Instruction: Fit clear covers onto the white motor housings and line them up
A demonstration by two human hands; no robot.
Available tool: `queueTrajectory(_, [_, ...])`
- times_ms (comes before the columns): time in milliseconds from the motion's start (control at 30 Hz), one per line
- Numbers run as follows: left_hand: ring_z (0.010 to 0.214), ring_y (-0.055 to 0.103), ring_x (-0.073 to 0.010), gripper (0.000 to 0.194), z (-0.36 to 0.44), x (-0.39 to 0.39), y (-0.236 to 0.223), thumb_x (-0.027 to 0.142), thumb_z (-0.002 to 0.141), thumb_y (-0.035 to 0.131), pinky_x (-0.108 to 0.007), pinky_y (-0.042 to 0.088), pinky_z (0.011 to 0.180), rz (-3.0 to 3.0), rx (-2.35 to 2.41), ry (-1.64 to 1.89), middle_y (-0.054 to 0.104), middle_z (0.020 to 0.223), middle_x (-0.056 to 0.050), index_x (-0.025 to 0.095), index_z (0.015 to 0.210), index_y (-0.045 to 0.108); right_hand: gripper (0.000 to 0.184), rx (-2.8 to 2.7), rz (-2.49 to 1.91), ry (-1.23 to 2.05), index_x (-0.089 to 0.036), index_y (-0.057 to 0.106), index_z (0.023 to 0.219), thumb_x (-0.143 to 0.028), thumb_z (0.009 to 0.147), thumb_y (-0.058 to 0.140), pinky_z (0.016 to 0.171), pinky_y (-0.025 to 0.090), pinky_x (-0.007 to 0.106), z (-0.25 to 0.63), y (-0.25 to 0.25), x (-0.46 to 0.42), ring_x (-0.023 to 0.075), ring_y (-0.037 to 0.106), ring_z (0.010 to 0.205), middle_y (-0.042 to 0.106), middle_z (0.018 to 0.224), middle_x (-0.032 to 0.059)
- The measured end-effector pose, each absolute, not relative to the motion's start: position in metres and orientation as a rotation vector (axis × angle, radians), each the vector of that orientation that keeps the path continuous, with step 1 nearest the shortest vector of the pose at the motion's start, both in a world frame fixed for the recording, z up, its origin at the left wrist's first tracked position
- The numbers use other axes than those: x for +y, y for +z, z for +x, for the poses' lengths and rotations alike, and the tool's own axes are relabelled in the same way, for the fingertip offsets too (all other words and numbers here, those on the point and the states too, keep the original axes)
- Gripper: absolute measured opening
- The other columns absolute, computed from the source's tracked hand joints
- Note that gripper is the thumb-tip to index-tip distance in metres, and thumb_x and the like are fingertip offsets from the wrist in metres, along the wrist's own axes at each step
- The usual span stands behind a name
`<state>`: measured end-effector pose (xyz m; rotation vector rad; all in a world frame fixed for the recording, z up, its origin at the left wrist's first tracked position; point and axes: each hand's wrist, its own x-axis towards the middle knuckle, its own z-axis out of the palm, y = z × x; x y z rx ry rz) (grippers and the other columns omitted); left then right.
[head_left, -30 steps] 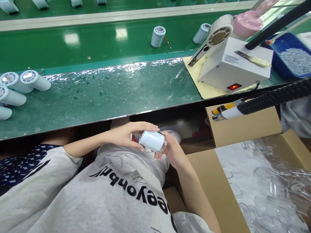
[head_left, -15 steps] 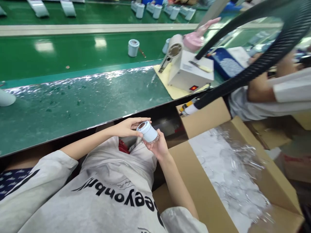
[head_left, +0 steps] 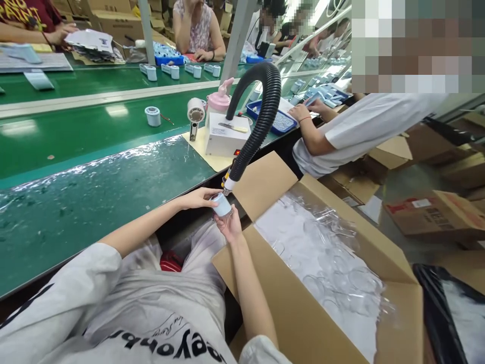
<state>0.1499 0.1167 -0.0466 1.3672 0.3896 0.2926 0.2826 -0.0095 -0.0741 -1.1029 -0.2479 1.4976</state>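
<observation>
Between my hands, above my lap, is a light blue cylindrical housing (head_left: pixel 222 205) with a clear cap at its lower end, held tilted. My left hand (head_left: pixel 200 198) has its thumb and fingers closed around the upper end. From below, my right hand (head_left: pixel 230 226) grips the clear end. Right at the housing's upper edge is the metal tip of a nozzle (head_left: pixel 228 185), at the end of a black corrugated hose (head_left: pixel 261 119). Whether the tip touches the housing I cannot tell.
A white box unit (head_left: pixel 227 135) with a red-lit switch stands on the green bench (head_left: pixel 166 169), beside a small handheld fan (head_left: pixel 196 112). Another blue housing (head_left: pixel 153 117) sits on the belt. An open carton (head_left: pixel 291 288) of clear plastic parts is at my right. A co-worker's arm (head_left: pixel 316 139) lies beyond.
My hands have carried the housing right, up to the nozzle, which has stayed nearly in place. The view has swung up and to the right, showing more of the room.
</observation>
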Motion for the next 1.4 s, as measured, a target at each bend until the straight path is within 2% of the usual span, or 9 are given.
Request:
queueTrajectory(467, [0.129,0.062,-0.0273,0.067,0.045,0.039,-0.004,0.028,0.074,0.088,-0.042,0.053,0.106,1.644,0.371,0.403,0.06,0.143,-0.015,0.023,0.135,0.06,0.069,-0.39,-1.207,1.979,-0.013,0.064,0.079,-0.06,0.108,0.024,0.032,0.042,0.014,0.248,-0.016,-0.06,0.0103,0.055,0.035,0.064,0.051,0.0063])
queueTrajectory(700, [0.126,0.062,-0.0269,0.065,0.01,-0.001,0.02,0.034,0.081,0.083,-0.036,0.055,0.1,1.796,0.432,0.472,0.062,0.139,-0.014,0.024,0.141,0.061,0.083,-0.638,-1.114,2.275,-0.015,0.063,0.077,-0.082,0.097,0.019,0.031,0.038,0.014,0.227,0.0,-0.084,0.0078,0.049,0.033,0.06,0.052,0.0032])
queueTrajectory(800, [0.115,0.066,-0.0238,0.065,0.0,-0.01,0.027,0.034,0.08,0.083,-0.032,0.057,0.092,1.731,0.541,0.466,0.065,0.133,-0.013,0.021,0.14,0.06,0.083,-0.91,-1.138,1.956,-0.017,0.065,0.098,-0.093,0.085,0.033,0.039,0.051,0.021,0.222,-0.009,-0.094,0.0141,0.062,0.047,0.067,0.067,0.0049])
queueTrajectory(867, [0.104,0.068,-0.0205,0.067,-0.004,-0.014,0.031,0.034,0.079,0.083,-0.028,0.058,0.084,1.642,0.606,0.448,0.067,0.129,-0.012,0.02,0.14,0.06,0.079,-1.161,-1.154,1.483,-0.021,0.06,0.122,-0.089,0.083,0.05,0.062,0.065,0.032,0.221,-0.013,-0.099,0.0224,0.075,0.079,0.073,0.103,0.012])
queueTrajectory(933, [0.093,0.068,-0.0173,0.069,-0.007,-0.017,0.034,0.035,0.08,0.082,-0.026,0.057,0.076,1.546,0.646,0.42,0.069,0.122,-0.011,0.019,0.142,0.057,0.071,-1.472,-1.094,0.976,-0.029,0.05,0.141,-0.07,0.086,0.069,0.092,0.064,0.044,0.222,-0.015,-0.101,0.0292,0.07,0.118,0.061,0.141,0.0148])
queueTrajectory(1033, [0.085,0.069,-0.0156,0.07,-0.011,-0.018,0.033,0.039,0.084,0.079,-0.026,0.056,0.072,1.49,0.663,0.382,0.071,0.113,-0.009,0.019,0.146,0.054,0.057,-1.847,-0.945,0.501,-0.039,0.052,0.145,-0.026,0.093,0.074,0.108,0.056,0.049,0.224,-0.012,-0.102,0.0287,0.06,0.135,0.055,0.152,0.0083])
queueTrajectory(1100, [0.093,0.071,-0.0186,0.072,-0.014,-0.017,0.032,0.04,0.083,0.08,-0.029,0.058,0.078,1.512,0.63,0.375,0.071,0.121,-0.011,0.022,0.148,0.054,0.056,-1.88,-0.94,0.521,-0.039,0.057,0.144,-0.019,0.094,0.072,0.106,0.058,0.045,0.225,-0.009,-0.103,0.0275,0.063,0.132,0.062,0.146,0.0077])
queueTrajectory(1233, [0.132,0.06,-0.0287,0.074,-0.019,-0.015,0.031,0.036,0.08,0.085,-0.038,0.055,0.103,1.598,0.507,0.39,0.058,0.15,-0.012,0.028,0.148,0.056,0.05,-1.564,-1.021,1.055,-0.035,0.06,0.142,-0.045,0.095,0.071,0.09,0.065,0.037,0.222,-0.007,-0.105,0.0261,0.072,0.117,0.071,0.133,0.0081])
queueTrajectory(1400, [0.139,0.058,-0.0271,0.075,-0.024,-0.018,0.023,0.028,0.088,0.078,-0.039,0.053,0.109,1.464,0.49,0.368,0.049,0.16,-0.011,0.033,0.156,0.046,0.049,-1.42,-1.187,1.166,-0.029,0.075,0.126,-0.057,0.087,0.077,0.087,0.066,0.038,0.219,-0.012,-0.11,0.0285,0.075,0.109,0.076,0.124,0.0097])
